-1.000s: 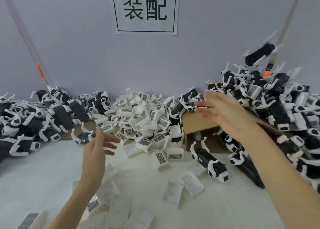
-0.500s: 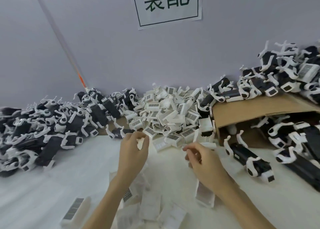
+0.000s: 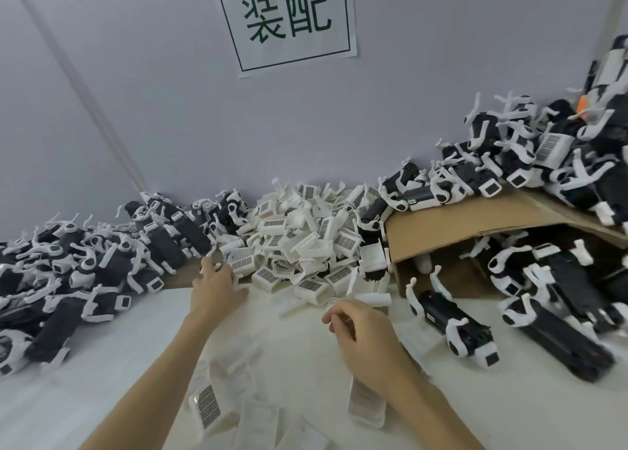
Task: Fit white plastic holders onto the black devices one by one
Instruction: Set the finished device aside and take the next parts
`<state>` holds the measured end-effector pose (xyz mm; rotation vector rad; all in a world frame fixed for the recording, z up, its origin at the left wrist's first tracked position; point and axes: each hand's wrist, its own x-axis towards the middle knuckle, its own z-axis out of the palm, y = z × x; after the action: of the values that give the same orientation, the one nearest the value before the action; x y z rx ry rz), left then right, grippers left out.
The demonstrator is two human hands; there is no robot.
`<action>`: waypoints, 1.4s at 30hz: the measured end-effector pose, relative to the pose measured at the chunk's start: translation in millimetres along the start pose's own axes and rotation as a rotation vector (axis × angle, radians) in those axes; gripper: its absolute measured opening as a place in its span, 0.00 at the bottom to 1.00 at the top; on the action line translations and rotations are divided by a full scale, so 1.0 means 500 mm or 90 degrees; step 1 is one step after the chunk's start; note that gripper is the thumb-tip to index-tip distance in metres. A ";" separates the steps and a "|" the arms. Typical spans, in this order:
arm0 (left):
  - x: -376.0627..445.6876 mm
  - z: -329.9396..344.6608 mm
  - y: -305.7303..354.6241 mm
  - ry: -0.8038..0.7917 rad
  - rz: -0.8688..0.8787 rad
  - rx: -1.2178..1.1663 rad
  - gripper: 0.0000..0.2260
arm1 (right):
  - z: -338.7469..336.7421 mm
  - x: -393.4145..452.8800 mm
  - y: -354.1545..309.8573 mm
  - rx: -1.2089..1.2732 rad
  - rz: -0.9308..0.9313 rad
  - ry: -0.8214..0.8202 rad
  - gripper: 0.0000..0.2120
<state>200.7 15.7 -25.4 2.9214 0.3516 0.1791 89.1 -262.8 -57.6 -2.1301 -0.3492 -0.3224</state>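
A heap of white plastic holders (image 3: 306, 245) with barcode labels lies at the middle back of the white table (image 3: 112, 344). Black devices with white holders fitted (image 3: 85, 273) are piled at the left. My left hand (image 3: 214, 290) reaches forward with straight fingers, its tips at the heap's left edge between the two piles. My right hand (image 3: 360, 334) hovers lower over the table, fingers loosely curled, with nothing visible in it. A single black device (image 3: 452, 324) lies to the right of that hand.
A tipped cardboard box (image 3: 475, 218) at the right holds and carries more black devices (image 3: 543, 164). Loose white holders (image 3: 207, 405) lie under my forearms, one (image 3: 367, 405) below my right wrist. A paper sign (image 3: 289, 18) hangs on the back wall.
My right hand came back from the high right pile and dropped to the table's middle. My left hand opened and stretched forward to the heap's left edge. The view tilted.
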 end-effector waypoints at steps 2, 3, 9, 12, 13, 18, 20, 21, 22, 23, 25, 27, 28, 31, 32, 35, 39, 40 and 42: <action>-0.019 -0.004 0.001 0.047 -0.020 -0.017 0.14 | -0.001 -0.001 -0.002 0.001 -0.003 0.001 0.09; -0.033 -0.009 0.001 0.072 -0.030 -0.026 0.11 | 0.000 -0.001 -0.003 -0.002 -0.004 0.000 0.09; -0.165 -0.024 0.021 0.262 0.102 -0.195 0.10 | 0.002 -0.004 -0.002 -0.014 -0.005 -0.007 0.09; -0.233 -0.030 0.053 0.273 0.252 -0.388 0.12 | 0.000 -0.004 -0.003 0.040 0.042 -0.006 0.09; -0.250 -0.032 0.064 0.246 0.291 -0.468 0.12 | -0.003 -0.004 -0.005 0.077 0.066 -0.006 0.09; -0.294 -0.044 0.094 -0.004 0.251 -0.816 0.17 | -0.027 -0.002 -0.039 0.326 0.131 0.008 0.18; -0.300 -0.042 0.094 -0.063 0.248 -0.891 0.19 | -0.031 -0.003 -0.057 0.393 0.148 -0.019 0.26; -0.303 -0.040 0.093 -0.093 0.263 -0.920 0.18 | -0.032 -0.005 -0.064 0.406 0.148 -0.040 0.28; -0.305 -0.040 0.092 -0.121 0.279 -0.938 0.17 | -0.033 -0.008 -0.068 0.415 0.144 -0.063 0.28; -0.306 -0.040 0.090 -0.143 0.293 -0.945 0.16 | -0.033 -0.010 -0.071 0.430 0.141 -0.082 0.28; -0.305 -0.040 0.089 -0.156 0.304 -0.940 0.18 | -0.038 -0.014 -0.071 0.488 0.149 -0.105 0.26; -0.301 -0.042 0.091 -0.139 0.283 -0.942 0.20 | -0.042 -0.015 -0.071 0.550 0.174 -0.107 0.25; -0.299 -0.043 0.094 -0.127 0.255 -0.940 0.22 | -0.043 -0.014 -0.071 0.575 0.191 -0.099 0.26; -0.290 -0.031 0.100 -0.125 0.163 -0.913 0.31 | -0.041 -0.010 -0.072 0.624 0.223 -0.047 0.29; -0.287 -0.024 0.101 -0.153 0.143 -0.913 0.33 | -0.042 -0.010 -0.070 0.622 0.226 -0.032 0.30; -0.285 -0.015 0.103 -0.223 0.108 -0.935 0.37 | -0.046 -0.010 -0.070 0.602 0.234 -0.019 0.29; -0.285 -0.024 0.102 -0.169 0.125 -0.890 0.33 | -0.054 -0.015 -0.067 0.580 0.225 -0.075 0.25; -0.284 -0.026 0.101 -0.159 0.132 -0.877 0.33 | -0.056 -0.015 -0.065 0.597 0.231 -0.093 0.25; -0.283 -0.028 0.097 -0.165 0.138 -0.879 0.32 | -0.058 -0.016 -0.062 0.633 0.259 -0.111 0.26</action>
<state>73.3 -62.9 -15.5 1.5668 -0.1290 0.0299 67.7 -271.3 -21.0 -1.1961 -0.1152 0.2476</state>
